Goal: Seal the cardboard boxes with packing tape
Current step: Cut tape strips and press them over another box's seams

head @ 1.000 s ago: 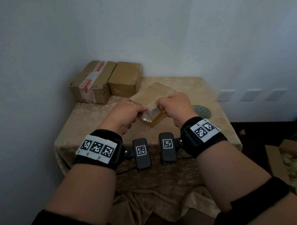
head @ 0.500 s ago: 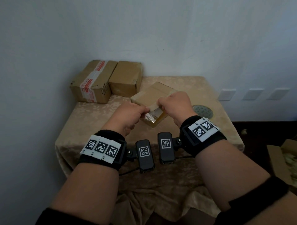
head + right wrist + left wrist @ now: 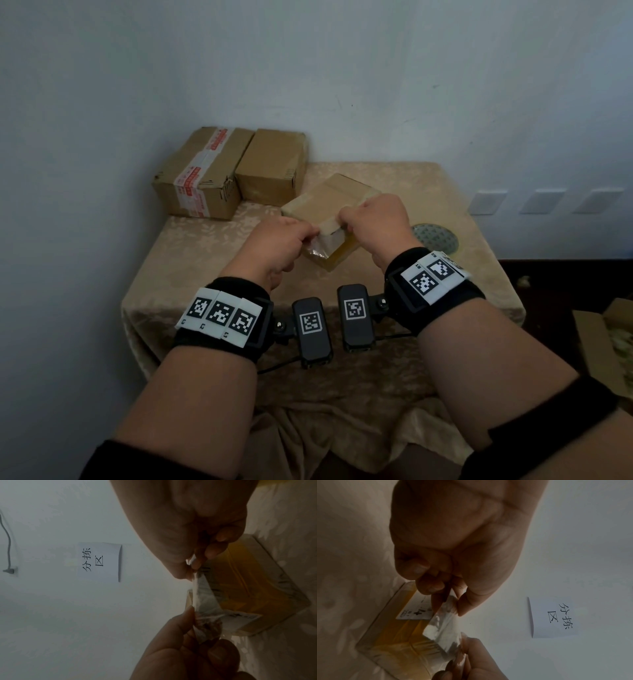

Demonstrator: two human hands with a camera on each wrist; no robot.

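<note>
On the table [image 3: 191, 260], both hands [image 3: 329, 236] pinch clear tape [image 3: 443, 627] over the box [image 3: 329, 195].

on the table [image 3: 191, 260], at its back left corner against the wall: two cardboard boxes [image 3: 202, 174] side by side and touching, the taped one left of the plain one [image 3: 272, 166]. right of and nearer than those, a flat box [image 3: 330, 195] near the table's middle, with the left hand [image 3: 274, 246] at its near left and the right hand [image 3: 375, 222] at its near right, a strip of tape [image 3: 443, 627] stretched between them over the near edge. right of the right hand, a round disc [image 3: 436, 236] lying on the table; off the table's right side and lower, an open carton [image 3: 613, 346].
</note>
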